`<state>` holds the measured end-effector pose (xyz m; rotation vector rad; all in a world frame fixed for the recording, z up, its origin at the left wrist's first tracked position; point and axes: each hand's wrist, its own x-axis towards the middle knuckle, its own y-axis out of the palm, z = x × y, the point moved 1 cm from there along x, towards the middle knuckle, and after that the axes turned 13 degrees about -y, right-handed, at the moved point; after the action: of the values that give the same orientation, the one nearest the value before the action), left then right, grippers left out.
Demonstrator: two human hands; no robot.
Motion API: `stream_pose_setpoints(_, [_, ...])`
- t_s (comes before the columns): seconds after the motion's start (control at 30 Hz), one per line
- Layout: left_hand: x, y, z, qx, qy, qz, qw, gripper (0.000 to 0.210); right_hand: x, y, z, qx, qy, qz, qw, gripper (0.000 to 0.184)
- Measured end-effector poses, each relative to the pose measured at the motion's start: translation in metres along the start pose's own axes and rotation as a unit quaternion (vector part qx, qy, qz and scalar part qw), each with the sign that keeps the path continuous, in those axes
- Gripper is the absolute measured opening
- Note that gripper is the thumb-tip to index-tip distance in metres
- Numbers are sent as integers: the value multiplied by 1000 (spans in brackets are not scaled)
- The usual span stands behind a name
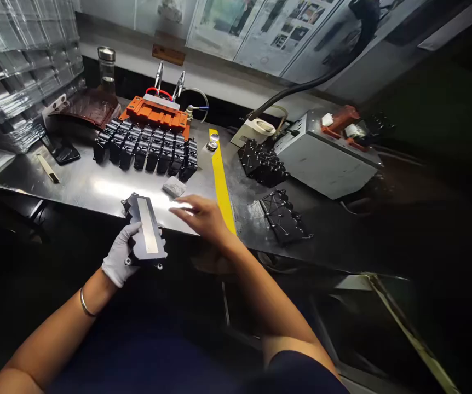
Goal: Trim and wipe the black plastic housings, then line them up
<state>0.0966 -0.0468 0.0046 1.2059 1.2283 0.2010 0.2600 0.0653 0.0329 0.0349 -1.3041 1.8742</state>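
Observation:
My left hand [120,253], in a white glove, grips a black moulded cover [139,249] with a long pale strip [149,225] along its face. Its thumb presses the cover's left side, and the cover is tilted in front of the bench edge. Bare and to the right of the cover, my right hand [203,218] has its fingers stretched to the left. Bright glare shows between its thumb and forefinger, and I see nothing held there. Just beyond those fingertips, a small grey block [174,186] lies on the metal bench [92,189].
Several black parts [149,148] stand in a row before an orange fixture [156,115]. Yellow tape [223,189] crosses the bench. On the right are black covers [284,216] and a grey metal box [328,158]. A cutter [47,168] and wrapped stacks [22,82] are at left.

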Motion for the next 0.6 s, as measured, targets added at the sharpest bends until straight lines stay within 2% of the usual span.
stream_pose_setpoints(0.07, [-6,-14,-6,-2,-69,26,997,45,22,0,-40,-88,85,16,992,36])
stream_pose_setpoints(0.13, [-8,-26,-9,0,-90,46,995,58,34,11,-72,-115,141,72,981,46])
stream_pose_setpoints(0.23, [-6,-39,-9,8,-100,55,993,71,36,28,-90,-116,151,108,976,47])
stream_pose_setpoints(0.3, [-2,-44,-9,8,-120,39,992,74,38,26,-94,-117,135,108,978,44])
stream_pose_setpoints(0.37, [-1,-46,-10,9,-137,24,990,73,50,7,-104,-139,126,65,980,44])
stream_pose_setpoints(0.4, [-1,-45,-11,10,-142,20,990,72,59,-9,-113,-163,127,8,978,45])
stream_pose_setpoints(0.47, [-2,-44,-12,9,-142,21,990,70,82,-43,-138,-241,169,-105,950,49])
stream_pose_setpoints(0.53, [-2,-41,-14,9,-139,22,990,68,103,-71,-168,-262,200,-128,935,51])
stream_pose_setpoints(0.6, [-1,-40,-14,7,-139,22,990,66,116,-86,-194,-251,177,-108,946,39])
